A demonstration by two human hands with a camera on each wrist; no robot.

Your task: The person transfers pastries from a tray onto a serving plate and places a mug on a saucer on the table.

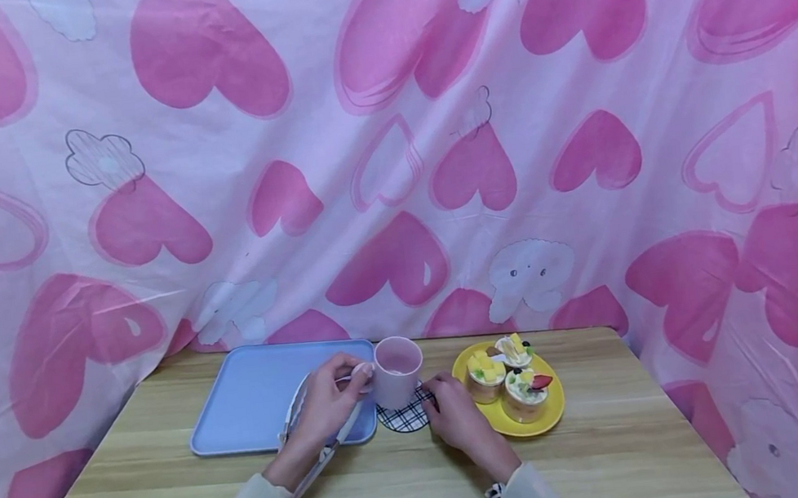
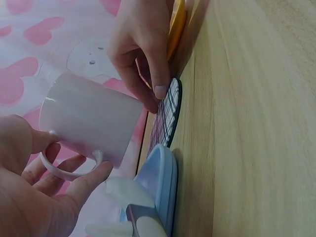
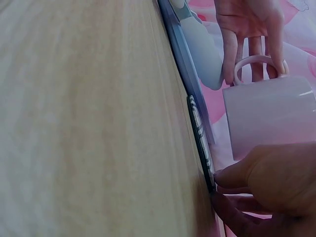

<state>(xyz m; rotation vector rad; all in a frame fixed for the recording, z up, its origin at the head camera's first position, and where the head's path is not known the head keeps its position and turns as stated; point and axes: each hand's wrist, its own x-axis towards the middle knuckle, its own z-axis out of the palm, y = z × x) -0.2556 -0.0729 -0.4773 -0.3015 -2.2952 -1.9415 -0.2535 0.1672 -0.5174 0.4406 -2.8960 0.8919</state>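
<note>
My left hand (image 1: 333,394) holds a pale pink mug (image 1: 397,376) by its handle, thumb and fingers on the loop. The mug (image 2: 91,118) hangs a little above a round black-and-white plaid coaster (image 1: 405,419), its base apart from it in the left wrist view. At the coaster's right edge, my right hand (image 1: 458,415) pinches the rim between thumb and fingertips. The coaster (image 2: 168,111) lies on the wooden table, close against the right edge of a blue tray (image 1: 261,396). Part of the coaster is hidden behind the mug.
Right of my right hand stands a yellow plate (image 1: 521,424) with several dessert cups topped with fruit and cream. White strap-like pieces (image 2: 131,192) lie about my left wrist, over the tray. A pink heart-patterned cloth (image 1: 385,259) hangs behind the wooden table (image 1: 397,487).
</note>
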